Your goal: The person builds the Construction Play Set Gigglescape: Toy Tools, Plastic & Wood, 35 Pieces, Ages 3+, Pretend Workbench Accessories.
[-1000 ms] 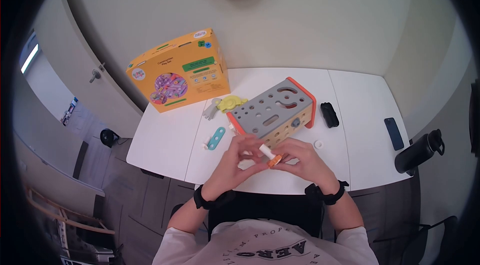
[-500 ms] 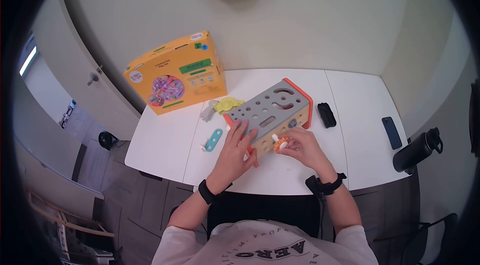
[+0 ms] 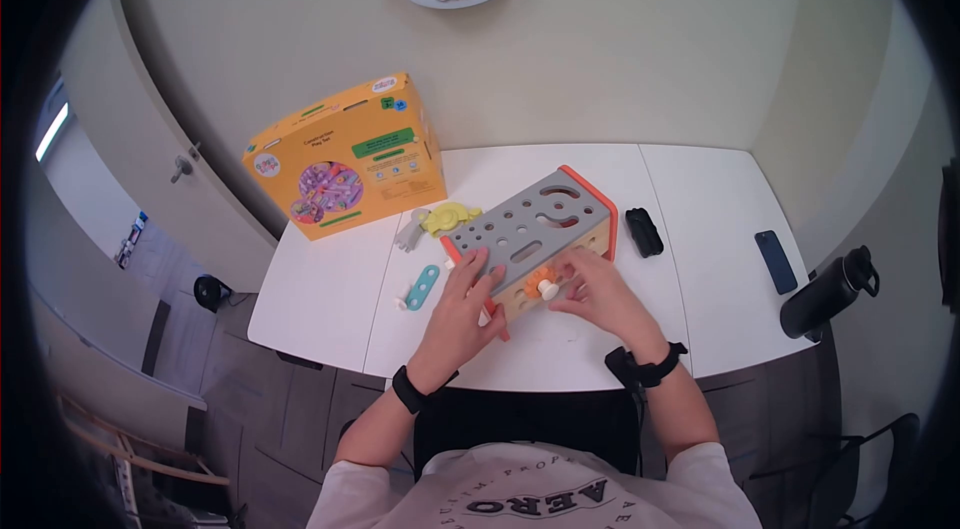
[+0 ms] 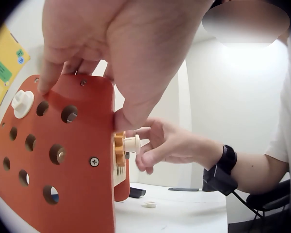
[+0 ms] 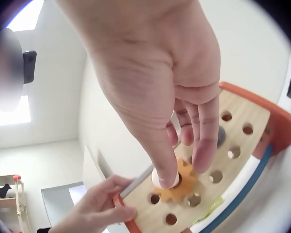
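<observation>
A toy workbench (image 3: 525, 229) with a grey holed top, wooden sides and red ends stands on the table. My left hand (image 3: 463, 304) holds its near-left corner, fingers over the top edge and thumb at the front. An orange gear (image 5: 184, 182) sits against the holed wooden side, with a cream peg (image 4: 132, 144) through its middle, head outward. My right hand (image 3: 598, 297) is at the gear, thumb and fingers spread about it; the thumb overlaps the peg head in the right wrist view. A white plastic nut (image 4: 23, 104) is on the red end panel.
Left of the workbench lie a teal holed strip (image 3: 424, 286), a yellow toy piece (image 3: 450, 218) and a grey one (image 3: 410, 231). The orange box (image 3: 345, 159) stands behind. To the right are a black case (image 3: 644, 232), a phone (image 3: 775, 262) and a black bottle (image 3: 828, 294).
Both hands were together on the peg and gear. The left hand then moved onto the workbench, and the right hand brought the gear and peg to its wooden side, where its fingers now stand apart.
</observation>
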A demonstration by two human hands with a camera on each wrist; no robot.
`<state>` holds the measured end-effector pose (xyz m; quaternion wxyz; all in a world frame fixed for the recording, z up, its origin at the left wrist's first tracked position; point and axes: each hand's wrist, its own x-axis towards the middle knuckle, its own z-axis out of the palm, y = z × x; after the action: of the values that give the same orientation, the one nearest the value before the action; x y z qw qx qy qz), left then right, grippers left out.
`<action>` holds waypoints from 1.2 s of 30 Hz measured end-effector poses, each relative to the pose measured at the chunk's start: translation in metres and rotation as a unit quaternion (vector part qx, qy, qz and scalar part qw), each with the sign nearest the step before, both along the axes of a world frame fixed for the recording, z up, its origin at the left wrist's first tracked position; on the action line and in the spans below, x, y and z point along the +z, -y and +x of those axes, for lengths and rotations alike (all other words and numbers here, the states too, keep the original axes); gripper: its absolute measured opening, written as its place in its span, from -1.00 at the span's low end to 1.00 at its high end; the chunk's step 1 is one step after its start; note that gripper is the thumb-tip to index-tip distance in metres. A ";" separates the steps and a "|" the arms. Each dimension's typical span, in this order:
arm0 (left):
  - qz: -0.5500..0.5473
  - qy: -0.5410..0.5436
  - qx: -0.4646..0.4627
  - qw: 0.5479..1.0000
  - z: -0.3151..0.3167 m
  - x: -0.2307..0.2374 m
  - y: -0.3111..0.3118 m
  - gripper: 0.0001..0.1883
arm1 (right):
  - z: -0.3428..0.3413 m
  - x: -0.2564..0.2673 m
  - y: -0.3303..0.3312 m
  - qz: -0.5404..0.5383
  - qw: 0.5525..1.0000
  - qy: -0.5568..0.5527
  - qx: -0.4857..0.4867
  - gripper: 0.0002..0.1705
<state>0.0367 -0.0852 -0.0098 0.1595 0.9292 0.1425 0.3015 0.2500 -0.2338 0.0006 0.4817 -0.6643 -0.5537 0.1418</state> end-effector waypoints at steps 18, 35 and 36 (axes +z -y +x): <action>0.024 -0.007 0.000 1.000 0.000 0.002 0.003 -0.36 | 0.029 -0.026 -0.008 0.013 0.987 0.076 -0.139 -0.64; 0.017 -0.015 0.007 1.000 0.000 0.004 0.004 -0.36 | 0.025 -0.032 -0.014 0.017 0.976 0.127 -0.175 -0.66; 0.017 -0.014 0.006 1.000 0.000 0.004 0.004 -0.36 | 0.025 -0.032 -0.014 0.017 0.976 0.127 -0.175 -0.66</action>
<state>0.0364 -0.0890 -0.0055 0.1397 0.9351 0.1455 0.2914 0.2750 -0.2199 -0.0318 0.4358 -0.7550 -0.4884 -0.0397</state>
